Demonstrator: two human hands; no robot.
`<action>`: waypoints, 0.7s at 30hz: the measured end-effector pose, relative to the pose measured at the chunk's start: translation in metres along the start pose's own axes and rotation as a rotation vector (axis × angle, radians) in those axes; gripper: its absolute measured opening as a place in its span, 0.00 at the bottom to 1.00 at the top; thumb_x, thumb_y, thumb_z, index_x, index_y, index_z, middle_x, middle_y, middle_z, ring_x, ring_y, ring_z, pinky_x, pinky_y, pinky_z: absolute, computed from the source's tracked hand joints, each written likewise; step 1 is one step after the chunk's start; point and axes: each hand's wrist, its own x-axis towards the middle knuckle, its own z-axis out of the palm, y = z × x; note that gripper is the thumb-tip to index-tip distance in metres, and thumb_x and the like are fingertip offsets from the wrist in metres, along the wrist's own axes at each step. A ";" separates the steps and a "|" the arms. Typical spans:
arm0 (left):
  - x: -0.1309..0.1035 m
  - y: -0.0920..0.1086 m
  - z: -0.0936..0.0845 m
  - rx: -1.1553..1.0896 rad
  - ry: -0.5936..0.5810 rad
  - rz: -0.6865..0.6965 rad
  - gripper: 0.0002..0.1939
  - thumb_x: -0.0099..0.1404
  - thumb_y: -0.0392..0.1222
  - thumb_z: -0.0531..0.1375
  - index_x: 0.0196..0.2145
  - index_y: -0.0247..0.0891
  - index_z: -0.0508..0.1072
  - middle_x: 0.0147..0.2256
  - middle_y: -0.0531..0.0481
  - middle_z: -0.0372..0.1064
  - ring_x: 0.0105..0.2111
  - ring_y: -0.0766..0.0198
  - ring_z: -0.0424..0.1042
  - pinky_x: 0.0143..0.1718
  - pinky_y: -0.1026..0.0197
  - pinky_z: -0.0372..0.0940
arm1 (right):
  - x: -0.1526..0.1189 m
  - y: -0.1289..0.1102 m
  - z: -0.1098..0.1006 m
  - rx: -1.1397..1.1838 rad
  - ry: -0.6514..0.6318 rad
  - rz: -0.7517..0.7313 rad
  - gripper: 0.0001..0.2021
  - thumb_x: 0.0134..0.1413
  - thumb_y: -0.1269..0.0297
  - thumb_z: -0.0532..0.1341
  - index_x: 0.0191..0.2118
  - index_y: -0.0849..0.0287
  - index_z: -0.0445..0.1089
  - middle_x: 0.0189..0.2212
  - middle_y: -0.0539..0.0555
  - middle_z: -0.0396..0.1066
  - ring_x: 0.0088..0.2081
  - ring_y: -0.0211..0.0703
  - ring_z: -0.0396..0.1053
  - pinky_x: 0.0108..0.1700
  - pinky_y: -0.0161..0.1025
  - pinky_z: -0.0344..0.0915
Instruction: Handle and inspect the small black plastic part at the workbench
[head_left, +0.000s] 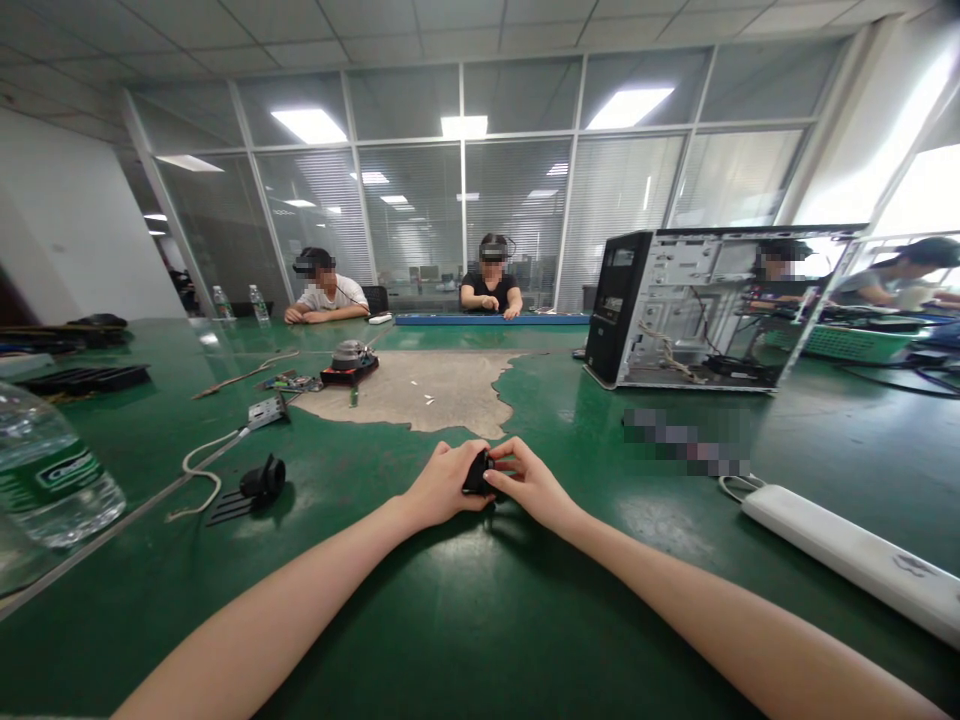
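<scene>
Both hands meet over the green tabletop [442, 620], around a small black part [476, 474] whose exact kind I cannot make out. My left hand [446, 485] wraps round it from the left side, fingers closed. From the right, my right hand [532, 485] pinches it between thumb and fingertips. A piece of the black part shows between the hands; the rest is hidden by the fingers. Left of my hands lies a black bracket-like piece [262, 485] with thin prongs. Beyond it sits a small metal box [268, 409] with a pale cable.
An open computer case [619, 310] stands at the right rear. Nearer lies a white power strip [847, 550]. A water bottle [56, 470] is at the left edge. Farther back are a fan-like cooler [352, 358] and a green basket [862, 343]. Several people sit around the table.
</scene>
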 end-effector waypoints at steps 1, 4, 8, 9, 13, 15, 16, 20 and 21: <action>0.000 0.000 0.000 0.000 -0.001 -0.001 0.30 0.50 0.46 0.61 0.48 0.41 0.53 0.42 0.51 0.64 0.41 0.58 0.65 0.40 0.59 0.51 | 0.001 0.002 0.000 -0.011 0.013 0.003 0.14 0.42 0.60 0.62 0.33 0.57 0.58 0.34 0.50 0.63 0.37 0.41 0.66 0.38 0.41 0.65; 0.000 0.001 -0.001 -0.002 -0.007 -0.003 0.28 0.51 0.46 0.60 0.48 0.42 0.54 0.42 0.51 0.65 0.40 0.59 0.65 0.40 0.59 0.51 | 0.003 0.006 -0.002 -0.053 0.007 0.009 0.14 0.43 0.61 0.62 0.35 0.58 0.58 0.34 0.51 0.63 0.37 0.41 0.66 0.41 0.43 0.64; 0.000 0.001 -0.001 -0.003 -0.013 -0.005 0.28 0.52 0.46 0.60 0.48 0.42 0.53 0.42 0.50 0.65 0.41 0.58 0.65 0.40 0.59 0.51 | 0.000 0.005 -0.002 -0.039 -0.067 -0.025 0.13 0.44 0.61 0.61 0.35 0.57 0.59 0.34 0.50 0.63 0.37 0.40 0.66 0.39 0.41 0.65; 0.000 0.001 -0.001 -0.002 -0.013 -0.008 0.29 0.51 0.46 0.60 0.49 0.41 0.53 0.43 0.50 0.65 0.41 0.58 0.65 0.40 0.59 0.50 | -0.001 0.003 -0.002 -0.031 -0.071 -0.037 0.13 0.44 0.61 0.62 0.34 0.57 0.59 0.34 0.50 0.63 0.38 0.40 0.66 0.39 0.40 0.65; 0.000 0.000 0.000 0.001 -0.007 -0.018 0.29 0.51 0.46 0.61 0.48 0.41 0.53 0.43 0.49 0.65 0.41 0.57 0.65 0.40 0.58 0.50 | -0.002 0.000 0.000 -0.011 -0.029 -0.027 0.12 0.45 0.58 0.60 0.31 0.58 0.59 0.31 0.49 0.64 0.33 0.39 0.67 0.35 0.38 0.65; 0.000 0.000 0.000 -0.002 -0.010 -0.014 0.29 0.51 0.46 0.61 0.48 0.41 0.53 0.43 0.49 0.65 0.41 0.57 0.65 0.39 0.58 0.50 | 0.000 0.003 0.000 -0.012 0.000 -0.016 0.12 0.44 0.57 0.61 0.31 0.58 0.59 0.31 0.49 0.64 0.32 0.38 0.67 0.35 0.39 0.65; 0.000 0.000 -0.001 -0.005 -0.011 -0.011 0.29 0.51 0.46 0.61 0.48 0.41 0.53 0.43 0.49 0.65 0.41 0.57 0.65 0.39 0.58 0.50 | 0.002 0.004 -0.001 -0.016 0.013 -0.010 0.13 0.43 0.58 0.61 0.32 0.58 0.59 0.32 0.49 0.64 0.33 0.39 0.67 0.36 0.39 0.65; 0.000 0.000 -0.002 -0.008 -0.009 0.000 0.29 0.51 0.46 0.61 0.48 0.42 0.53 0.43 0.50 0.64 0.41 0.58 0.65 0.40 0.59 0.50 | 0.004 0.009 -0.004 -0.032 -0.017 0.038 0.15 0.44 0.58 0.61 0.36 0.59 0.60 0.33 0.51 0.64 0.35 0.40 0.66 0.38 0.41 0.65; 0.000 0.000 -0.002 -0.007 -0.008 -0.002 0.29 0.51 0.45 0.61 0.48 0.42 0.53 0.43 0.50 0.64 0.41 0.58 0.65 0.39 0.59 0.50 | 0.003 0.009 -0.004 -0.024 -0.049 0.039 0.15 0.44 0.58 0.61 0.36 0.58 0.60 0.33 0.51 0.64 0.36 0.40 0.66 0.38 0.41 0.65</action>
